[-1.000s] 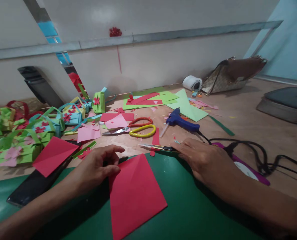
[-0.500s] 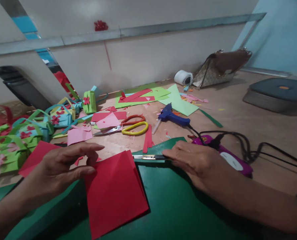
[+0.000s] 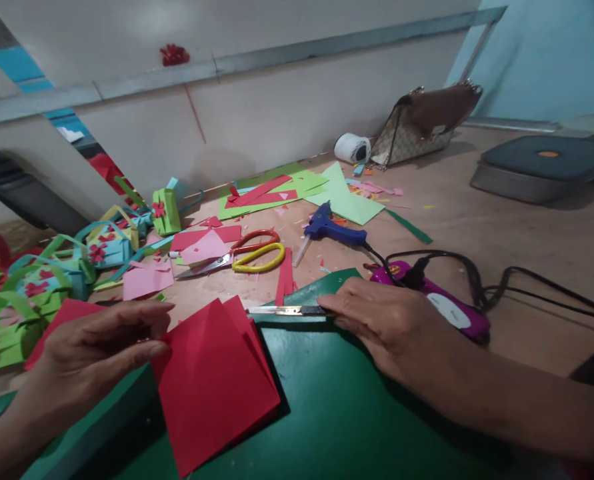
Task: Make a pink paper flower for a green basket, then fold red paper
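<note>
Folded red paper [image 3: 217, 390] stands tilted over a dark green surface [image 3: 347, 407], its layers parted along the right edge. My left hand [image 3: 107, 347] pinches its upper left edge between thumb and fingers. In my right hand [image 3: 377, 310] is a utility knife [image 3: 291, 310], blade pointing left. The blade's tip reaches the paper's upper right side; whether it touches is hard to tell. Another red sheet [image 3: 61, 327] lies partly behind my left hand.
Scissors [image 3: 257, 253] and a blue glue gun [image 3: 334, 227] lie beyond my hands. Small paper bags [image 3: 41, 280] crowd the left. A purple power strip [image 3: 441, 300] with black cables sits right, before a lidded container [image 3: 537, 170]. A handbag [image 3: 421, 127] stands by the wall.
The whole view has shifted slightly. The red paper's layers have spread further apart at the top right corner. Both hands keep their holds, and the knife's blade stays near the paper's edge.
</note>
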A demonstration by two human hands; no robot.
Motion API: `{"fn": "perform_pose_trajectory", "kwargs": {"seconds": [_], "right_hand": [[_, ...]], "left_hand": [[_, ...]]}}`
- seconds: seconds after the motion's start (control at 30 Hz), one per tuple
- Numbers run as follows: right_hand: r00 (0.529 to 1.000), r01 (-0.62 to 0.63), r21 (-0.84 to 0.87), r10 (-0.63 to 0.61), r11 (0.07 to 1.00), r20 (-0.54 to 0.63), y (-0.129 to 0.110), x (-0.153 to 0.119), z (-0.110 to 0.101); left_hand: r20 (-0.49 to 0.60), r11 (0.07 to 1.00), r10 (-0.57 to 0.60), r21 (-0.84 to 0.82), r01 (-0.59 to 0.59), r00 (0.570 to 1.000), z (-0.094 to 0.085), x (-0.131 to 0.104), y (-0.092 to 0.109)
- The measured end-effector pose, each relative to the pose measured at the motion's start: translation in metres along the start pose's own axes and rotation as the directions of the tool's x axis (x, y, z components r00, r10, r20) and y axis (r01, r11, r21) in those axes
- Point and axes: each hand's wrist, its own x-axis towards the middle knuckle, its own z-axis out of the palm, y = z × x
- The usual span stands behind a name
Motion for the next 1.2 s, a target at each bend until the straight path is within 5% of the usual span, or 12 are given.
{"fn": "perform_pose_trajectory", "kwargs": {"seconds": [0.23, 0.57, 0.97, 1.07, 1.2], "right_hand": [[0.988, 0.014, 0.254, -0.052, 0.967, 0.146, -0.002, -0.003, 0.000], [0.974, 0.053, 0.309, -0.118, 0.950, 0.196, -0.002, -0.011, 0.002], [0.974, 0.120, 0.239, -0.161, 0.964, 0.161, 0.000, -0.018, 0.003], [0.975, 0.129, 0.224, -0.165, 0.966, 0.150, 0.001, -0.017, 0.005], [0.973, 0.145, 0.219, -0.180, 0.965, 0.145, 0.002, -0.016, 0.006]], "left_hand": [[-0.033, 0.988, 0.075, 0.138, -0.070, 0.997, 0.000, 0.009, 0.004], [-0.020, 0.986, 0.037, 0.163, -0.033, 0.999, 0.007, 0.010, 0.012], [-0.007, 0.974, -0.063, 0.216, 0.063, 0.998, 0.014, 0.007, -0.001], [-0.020, 0.935, 0.116, 0.340, -0.102, 0.993, 0.019, 0.001, 0.000], [0.127, 0.814, 0.456, 0.341, -0.470, 0.881, 0.025, -0.018, 0.000]]}}
